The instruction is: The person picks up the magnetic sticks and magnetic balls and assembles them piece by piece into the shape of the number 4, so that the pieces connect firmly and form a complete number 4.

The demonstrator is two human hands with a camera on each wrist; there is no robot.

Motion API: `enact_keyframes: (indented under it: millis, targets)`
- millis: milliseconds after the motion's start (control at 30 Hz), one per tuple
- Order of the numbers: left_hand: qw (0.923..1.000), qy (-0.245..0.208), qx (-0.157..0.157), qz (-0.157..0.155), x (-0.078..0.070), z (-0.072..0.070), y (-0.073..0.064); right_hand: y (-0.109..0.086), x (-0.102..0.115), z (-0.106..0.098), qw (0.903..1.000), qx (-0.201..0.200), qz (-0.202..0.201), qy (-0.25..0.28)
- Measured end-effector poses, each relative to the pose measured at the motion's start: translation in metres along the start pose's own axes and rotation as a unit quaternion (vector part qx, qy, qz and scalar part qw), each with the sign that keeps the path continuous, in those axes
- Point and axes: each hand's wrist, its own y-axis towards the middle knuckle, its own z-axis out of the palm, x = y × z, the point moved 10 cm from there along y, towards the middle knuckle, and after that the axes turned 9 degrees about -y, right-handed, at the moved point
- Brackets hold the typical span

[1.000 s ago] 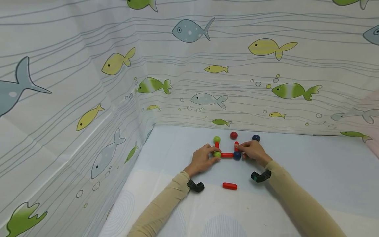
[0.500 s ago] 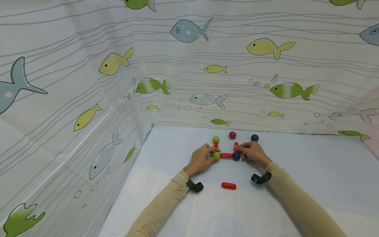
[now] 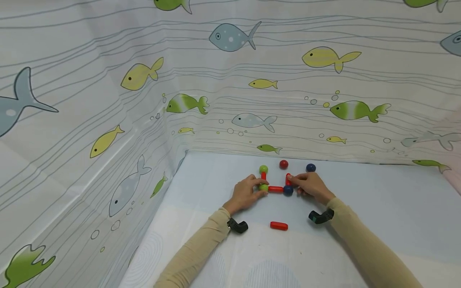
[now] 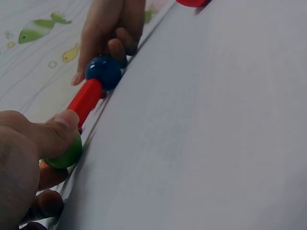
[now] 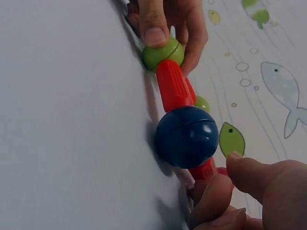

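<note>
A green ball (image 3: 264,187), a lying red rod (image 3: 275,189) and a dark blue ball (image 3: 287,190) form a joined row on the table. My left hand (image 3: 246,192) grips the green ball between thumb and fingers. From that ball another red rod runs back to a second green ball (image 3: 263,169). Beyond the blue ball, my right hand (image 3: 312,186) holds a third red rod (image 3: 288,179) at the fingertips. In the right wrist view, this rod (image 5: 204,170) meets the blue ball (image 5: 187,137); the fingers partly cover it.
A loose red ball (image 3: 283,164) lies at the back, with a separate dark blue ball (image 3: 311,167) to its right. Nearer the person, a single red rod (image 3: 279,226) lies on the pale table (image 3: 378,208). Fish-patterned curtains (image 3: 223,88) border the table behind and left.
My right hand and wrist have shifted slightly to the right, and the rod in its fingers leans a little more that way. My left hand stays on the green ball.
</note>
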Motion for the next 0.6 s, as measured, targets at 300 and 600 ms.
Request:
enact_keyframes:
  millis: [300,600]
  targets:
    - [1.0,0.003,-0.001,0.006,-0.003,-0.001,0.001,-0.012,-0.006,-0.052,0.9898,-0.122,-0.016,-0.071]
    - [0.999,0.042,-0.011,0.011,-0.02,-0.007,0.0,-0.016,-0.039,-0.082,0.9754,-0.213,0.022,-0.052]
